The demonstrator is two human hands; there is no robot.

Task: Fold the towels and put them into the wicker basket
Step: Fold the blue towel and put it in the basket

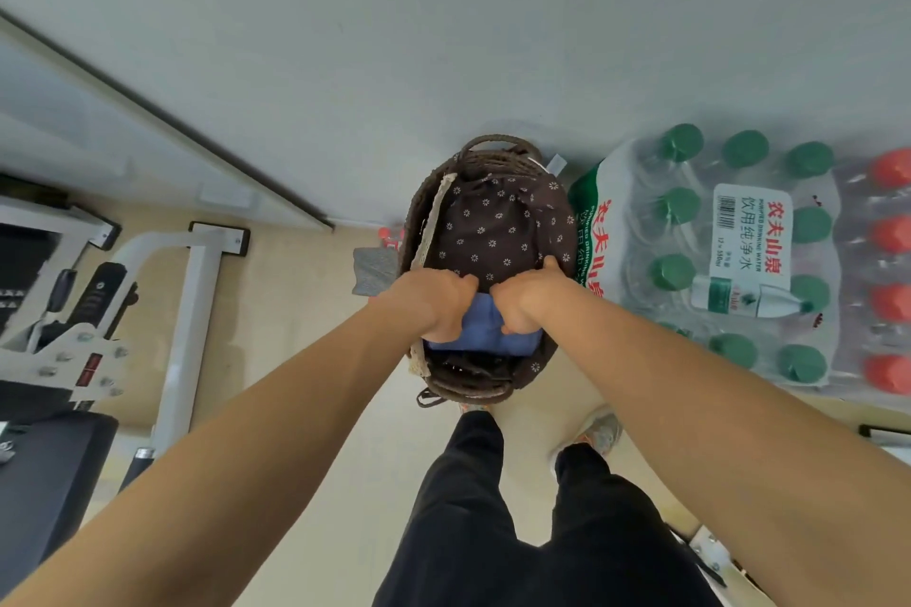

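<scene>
Blue folded towel (pixel 485 335) low inside wicker basket (pixel 416 212), left hand (pixel 438 306) and right hand (pixel 525 298) curled on it, seemingly gripping, bottled-water packs (pixel 739 232) beside

Rough woven wicker basket (pixel 425 212), cloth-lined

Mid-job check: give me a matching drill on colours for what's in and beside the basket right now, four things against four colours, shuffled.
Things:
1. towel
2. basket lining
3. nearer bottle caps
4. far-right bottle caps

Colours:
a. red
b. brown with small white flowers
c. blue
d. green

Pairs: 1-c; 2-b; 3-d; 4-a
</scene>
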